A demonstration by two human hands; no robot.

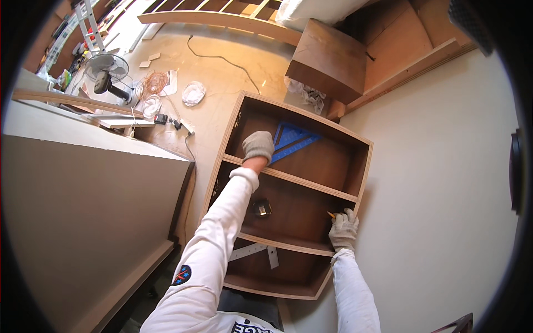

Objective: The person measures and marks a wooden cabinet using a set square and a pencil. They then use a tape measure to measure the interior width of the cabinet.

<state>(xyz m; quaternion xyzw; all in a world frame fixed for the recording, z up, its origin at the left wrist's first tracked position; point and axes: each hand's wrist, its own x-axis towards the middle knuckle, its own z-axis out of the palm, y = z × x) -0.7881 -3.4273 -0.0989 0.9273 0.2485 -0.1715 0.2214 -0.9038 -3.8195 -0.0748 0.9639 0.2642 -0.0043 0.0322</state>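
A wooden cabinet (291, 180) with three open compartments and dark brown insides lies before me. My left hand (259, 146), in a knitted work glove, is closed over the far compartment, against the left side of a blue triangular square (297, 145). Its fingertips are hidden, so what it holds cannot be made out. At the right end of the middle compartment, my gloved right hand (344, 228) grips a yellow-orange pencil (331, 215). A dark tape measure (261, 208) rests in that middle compartment. Inside the near compartment is a silver metal square (249, 252), partly covered by my left arm.
A grey panelled unit (89, 222) stands at left, a pale wall (438, 166) at right. Beyond the cabinet sit a brown box (327, 61), a cable (222, 57) on the floor, a fan (105, 77), coiled wire (152, 83) and a stepladder (89, 25).
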